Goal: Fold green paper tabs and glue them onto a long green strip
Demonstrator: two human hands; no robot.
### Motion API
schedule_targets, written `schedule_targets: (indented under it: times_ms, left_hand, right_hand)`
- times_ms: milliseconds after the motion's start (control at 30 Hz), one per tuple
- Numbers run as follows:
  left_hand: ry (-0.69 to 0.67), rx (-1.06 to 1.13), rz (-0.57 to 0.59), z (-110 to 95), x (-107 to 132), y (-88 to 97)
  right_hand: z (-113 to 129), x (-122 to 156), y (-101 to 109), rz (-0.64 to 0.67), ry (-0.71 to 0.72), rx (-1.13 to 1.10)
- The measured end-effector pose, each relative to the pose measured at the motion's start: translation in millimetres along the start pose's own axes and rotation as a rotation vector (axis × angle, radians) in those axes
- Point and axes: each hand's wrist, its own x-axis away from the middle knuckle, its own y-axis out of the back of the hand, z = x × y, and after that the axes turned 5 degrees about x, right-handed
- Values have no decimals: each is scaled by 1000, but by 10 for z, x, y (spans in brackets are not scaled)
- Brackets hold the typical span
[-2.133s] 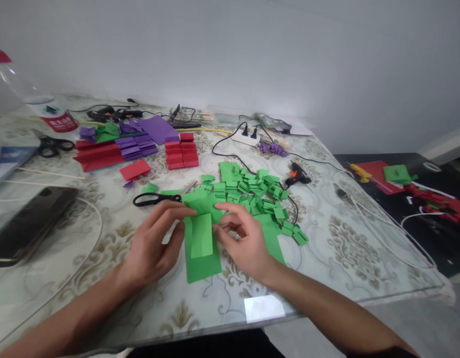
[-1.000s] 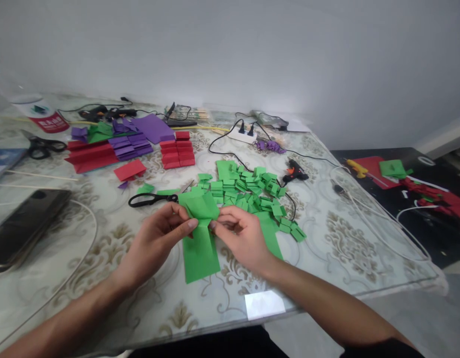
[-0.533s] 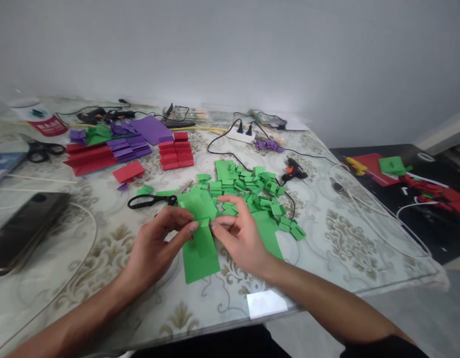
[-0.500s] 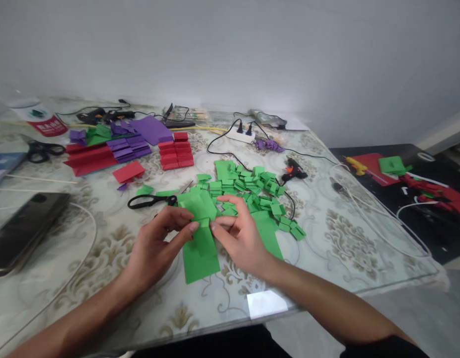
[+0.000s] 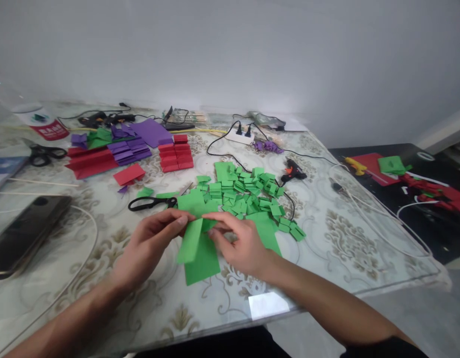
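A folded piece of green paper (image 5: 191,240) is pinched between my two hands, its front flap hanging down toward me. My left hand (image 5: 150,241) grips its upper left edge with thumb and forefinger. On the right, my right hand (image 5: 239,241) is closed at the fold, forefinger along the top and thumb lower down. Beneath it lies a flat green sheet (image 5: 203,268) on the table. Just behind my left hand rest black-handled scissors (image 5: 152,203). A heap of small folded green pieces (image 5: 248,191) spreads beyond my right hand.
Behind the heap are a hot glue gun (image 5: 293,171) and a white power strip (image 5: 240,134) with trailing cords. Red folded paper (image 5: 176,155) and purple paper (image 5: 151,132) lie at the back left. A phone (image 5: 29,231) and a bottle (image 5: 39,119) stand to the left.
The held green paper has been turned, so a flap now slopes down toward me over the flat sheet. My right forefinger has come down onto the fold.
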Motion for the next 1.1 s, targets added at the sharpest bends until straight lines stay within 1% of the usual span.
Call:
schedule_targets:
  times_ms: [100,167,233,300,400,467,533,700,833,900,967,1100]
  left_hand:
    - [36,84,23,-5,11,23]
    - [3,70,11,27,18,41]
    - [-47,-2,-33,67,19,52]
    - [-94,-109,-30,88,19,46]
    - [-140,-252,-19,64,23,12]
    - [-143,-282,-27,44,26,-4]
    - [-130,-262,-27,47,24,2]
    - [-96,-157,-66,101,3,25]
    - [-101,-72,17,41,30,-46]
    - [-140,-17,4,11,56,-79]
    - [-184,-9,4,12,77,-88]
    - [-276,-154,11,84,92,-53]
  right_hand:
    - [-14,-18,-25,-55,-64,-20]
    - [-25,-34,-37,-86,-92,-5]
    - [-36,-47,-43,-99,-114,6]
    - [-41,-54,-44,-104,-118,21]
    - [-34,-54,-40,-96,-103,73]
    - [-21,-51,-38,-80,-103,70]
    - [-7,-47,-39,-71,-86,42]
    - [7,-40,-37,-125,-33,-53]
    - [-6,-49,-32,-69,13,-60]
    - [-15,-57,-35,-84,19,-47]
    - [-24,-62,-41,-122,13,-54]
    - [-37,-55,-50,-164,-2,-83]
